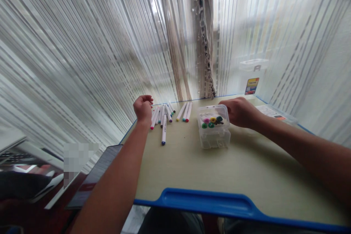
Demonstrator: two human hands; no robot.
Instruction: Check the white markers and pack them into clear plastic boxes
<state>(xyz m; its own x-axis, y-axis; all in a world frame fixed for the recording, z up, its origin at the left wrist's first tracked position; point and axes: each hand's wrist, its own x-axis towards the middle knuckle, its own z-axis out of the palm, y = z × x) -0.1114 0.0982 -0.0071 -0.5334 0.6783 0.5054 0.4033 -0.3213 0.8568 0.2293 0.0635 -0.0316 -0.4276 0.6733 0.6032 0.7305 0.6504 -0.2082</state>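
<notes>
Reaches over the pale, blue-edged table [175, 168] with both bare arms. Curls the left hand [144, 109] loosely beside the fanned white markers [162, 115], nearest a pink-capped marker [154, 119]; cannot tell of anything held in those bent fingers. Has the right hand [238, 112] against the upper right corner of the clear case [215, 139], with fingertips hidden at the plastic; cannot tell a clamped grip from a mere touch. Inside the case, right of centre on the table: pink, yellow, green and dark marker ends. Between case and fan, three markers [187, 112] capped yellow, teal and red. Nearer the body, a blue-capped marker [163, 131].
</notes>
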